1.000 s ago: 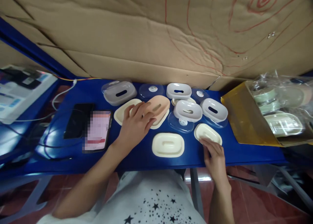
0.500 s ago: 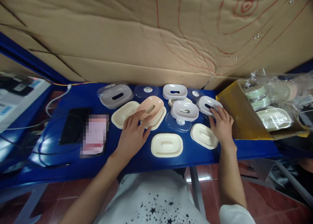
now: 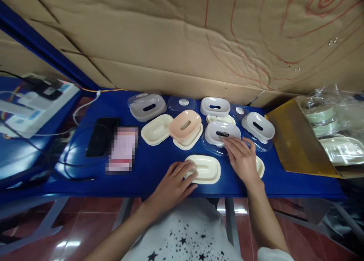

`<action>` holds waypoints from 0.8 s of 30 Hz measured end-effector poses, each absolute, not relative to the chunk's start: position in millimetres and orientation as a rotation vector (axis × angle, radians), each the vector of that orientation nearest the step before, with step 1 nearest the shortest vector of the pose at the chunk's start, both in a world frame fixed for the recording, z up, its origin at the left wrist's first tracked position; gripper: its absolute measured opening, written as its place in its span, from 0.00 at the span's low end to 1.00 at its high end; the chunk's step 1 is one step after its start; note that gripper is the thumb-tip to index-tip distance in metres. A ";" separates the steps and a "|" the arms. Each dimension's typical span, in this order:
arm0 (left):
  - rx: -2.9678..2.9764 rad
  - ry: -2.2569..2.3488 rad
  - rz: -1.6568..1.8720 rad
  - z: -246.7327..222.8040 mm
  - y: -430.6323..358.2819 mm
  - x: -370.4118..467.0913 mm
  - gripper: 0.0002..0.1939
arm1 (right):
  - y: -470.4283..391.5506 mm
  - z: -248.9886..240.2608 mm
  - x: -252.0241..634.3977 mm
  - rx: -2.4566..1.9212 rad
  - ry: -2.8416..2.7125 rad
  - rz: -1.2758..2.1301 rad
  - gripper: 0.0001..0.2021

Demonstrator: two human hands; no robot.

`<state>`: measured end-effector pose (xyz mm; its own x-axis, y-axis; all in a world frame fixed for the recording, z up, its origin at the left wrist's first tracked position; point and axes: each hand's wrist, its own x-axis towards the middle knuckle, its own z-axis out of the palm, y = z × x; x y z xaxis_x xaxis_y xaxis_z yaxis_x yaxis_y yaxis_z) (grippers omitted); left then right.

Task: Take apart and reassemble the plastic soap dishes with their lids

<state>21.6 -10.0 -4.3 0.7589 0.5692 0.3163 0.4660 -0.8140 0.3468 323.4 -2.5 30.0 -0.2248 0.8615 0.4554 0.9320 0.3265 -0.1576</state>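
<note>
Cardboard [image 3: 156, 56] rises behind a blue table [image 3: 150, 160], and one open carton [image 3: 295, 147] stands at the table's right end. Near the front edge, the person's left hand [image 3: 178, 179] touches a cream tray [image 3: 209, 170], its fingers loosely spread over the tray's left end. The right hand [image 3: 241, 154] is at the near rim of the middle grey dish [image 3: 212, 134], fingers close together; whether the hidden thumb pinches anything cannot be told. Good handling here probably means taking that dish evenly by its rim and keeping it level, since a sideways pull could drag the clear cover [image 3: 212, 147] beneath; a light left-hand touch should stop the tray from sliding.

Counted, larger pieces first: five clear covers, four grey dishes, one peach dish [image 3: 179, 130], five cream trays, several partly hidden. White labels [image 3: 183, 101] show plainly on two covers.
</note>
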 end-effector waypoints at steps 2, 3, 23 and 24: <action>2.683 0.820 0.659 -5.8 -11.8 15.9 0.15 | -18.5 32.5 314.6 -1.556 -2.121 -0.182 0.24; 2.664 0.830 0.709 -5.3 -12.4 12.2 0.16 | -29.1 33.3 308.0 -1.549 -2.117 -0.154 0.24; 2.702 0.851 0.635 -2.3 -12.2 -4.2 0.10 | -104.7 8.3 247.8 -1.471 -2.319 0.200 0.27; 2.699 0.858 0.629 -3.1 -13.3 -4.8 0.11 | -101.8 8.6 251.1 -1.453 -2.329 0.205 0.25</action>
